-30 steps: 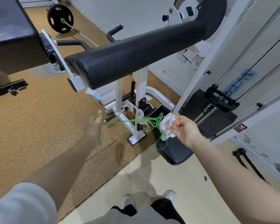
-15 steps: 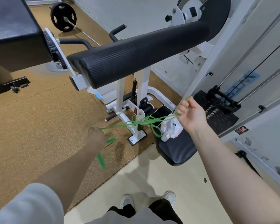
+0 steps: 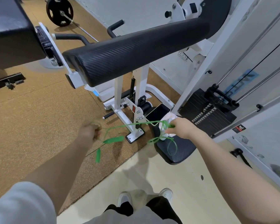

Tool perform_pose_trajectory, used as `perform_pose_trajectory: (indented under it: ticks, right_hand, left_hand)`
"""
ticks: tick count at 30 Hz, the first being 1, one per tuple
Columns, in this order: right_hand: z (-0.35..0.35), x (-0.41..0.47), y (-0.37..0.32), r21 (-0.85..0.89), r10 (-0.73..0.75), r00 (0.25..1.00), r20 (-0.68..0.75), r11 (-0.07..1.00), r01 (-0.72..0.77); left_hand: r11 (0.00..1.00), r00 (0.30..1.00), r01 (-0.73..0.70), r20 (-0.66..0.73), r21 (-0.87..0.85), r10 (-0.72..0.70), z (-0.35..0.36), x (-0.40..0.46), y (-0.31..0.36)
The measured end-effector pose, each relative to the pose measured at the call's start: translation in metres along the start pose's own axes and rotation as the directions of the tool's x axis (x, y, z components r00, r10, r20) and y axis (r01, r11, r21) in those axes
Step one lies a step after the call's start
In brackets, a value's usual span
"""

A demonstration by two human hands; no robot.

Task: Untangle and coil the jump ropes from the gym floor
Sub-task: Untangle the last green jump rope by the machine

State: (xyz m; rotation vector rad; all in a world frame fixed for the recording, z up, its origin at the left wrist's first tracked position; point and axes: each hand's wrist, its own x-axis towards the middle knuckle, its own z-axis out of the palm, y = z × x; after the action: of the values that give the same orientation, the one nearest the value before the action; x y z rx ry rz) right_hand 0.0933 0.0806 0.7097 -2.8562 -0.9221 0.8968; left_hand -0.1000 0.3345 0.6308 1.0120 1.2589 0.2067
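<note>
A thin green jump rope (image 3: pixel 128 126) stretches in the air between my two hands, above the gym floor. My left hand (image 3: pixel 87 132) grips one end of the cord, and two green handles (image 3: pixel 113 140) dangle below it. My right hand (image 3: pixel 181 127) pinches a tangled bunch of the green cord, with loose loops (image 3: pixel 171 145) hanging under it. A white object (image 3: pixel 166 126), partly hidden behind my right hand, lies on the black seat pad; I cannot tell what it is.
A weight machine stands close ahead: a long black padded arm (image 3: pixel 136 52), a white frame (image 3: pixel 129 110), a weight stack (image 3: pixel 208 117) and a black seat pad (image 3: pixel 179 151). A phone (image 3: pixel 158 113) lies by the seat. A barbell plate (image 3: pixel 59 11) rests far back. My shoes (image 3: pixel 124 198) stand on pale floor.
My right hand has dropped from beside the machine upright to the white object on the seat. My left hand rose slightly, and both green handles now swing below it.
</note>
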Motion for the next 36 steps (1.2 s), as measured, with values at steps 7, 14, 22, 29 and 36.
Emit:
perform_pose_trajectory:
  ticks: [7, 14, 22, 29, 36]
  right_hand:
    - [-0.020, -0.022, -0.028, 0.675, -0.337, 0.942, 0.016, 0.699, 0.238]
    - [-0.013, -0.018, -0.057, 0.501, -0.390, 0.907, 0.157, 0.823, 0.267]
    - [-0.008, -0.014, -0.053, 0.519, -0.372, 0.926, -0.062, 0.781, 0.348]
    - [-0.006, -0.011, -0.037, 0.586, -0.278, 0.942, -0.187, 0.738, 0.334]
    - [-0.010, -0.014, -0.034, 0.693, -0.304, 0.953, -0.017, 0.683, 0.230]
  left_hand:
    - [0.675, 0.894, -0.058, 0.339, 0.736, -0.293, -0.018, -0.004, -0.003]
    - [0.817, 0.769, -0.335, 0.637, 0.470, -0.051, 0.051, -0.070, 0.027]
    - [0.756, 0.717, -0.551, 0.664, 0.355, 0.211, 0.075, -0.070, 0.018]
    - [0.557, 0.647, -0.718, 0.697, 0.418, 0.311, 0.074, -0.068, 0.030]
    - [0.885, 0.743, -0.466, 0.553, 0.024, 0.376, 0.086, -0.091, 0.039]
